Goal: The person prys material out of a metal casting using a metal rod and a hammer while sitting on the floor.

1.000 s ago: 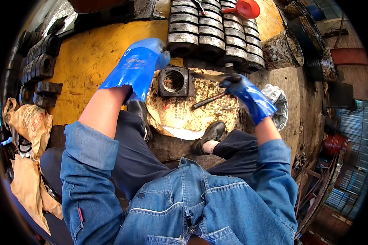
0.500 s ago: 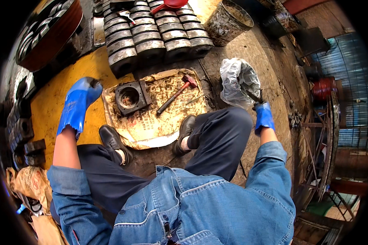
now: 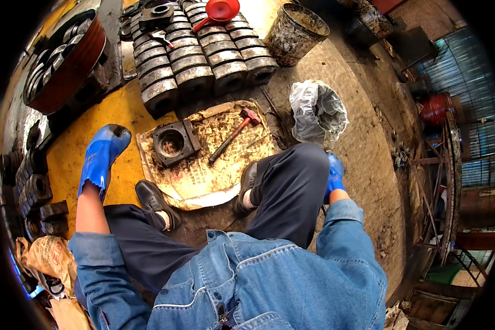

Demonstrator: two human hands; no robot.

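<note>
- Held out over the yellow floor (image 3: 88, 132) at the left of the frame, the left hand (image 3: 114, 144) is gloved in blue; nothing is seen gripped, but how far its fingers are closed cannot be told.
- Right of centre, the right hand (image 3: 334, 170) is partly hidden by the right knee (image 3: 309, 168); whether anything is grasped cannot be told. The translucent plastic bag (image 3: 302, 113) is set just above it, its mouth left open, probably so that things can be dropped in.
- Left of centre, the square bored metal block (image 3: 186, 140) is laid with its round opening up, presumably for access to the bore, where loose bits are seen.
- Beneath it a stained paper mat (image 3: 190, 184) is spread, likely to keep dirt off the floor.
- Beside the block a red-headed hammer (image 3: 231, 139) is laid, apparently kept within reach.
- Counted: two gloved hands, one block and one hammer on the mat, one bag, one grimy bucket (image 3: 285, 41) and one red scoop (image 3: 224, 10).
- At upper centre, four rows of metal blocks (image 3: 195, 80) are lined up, seemingly to save space; the pieces cannot be counted surely.
</note>
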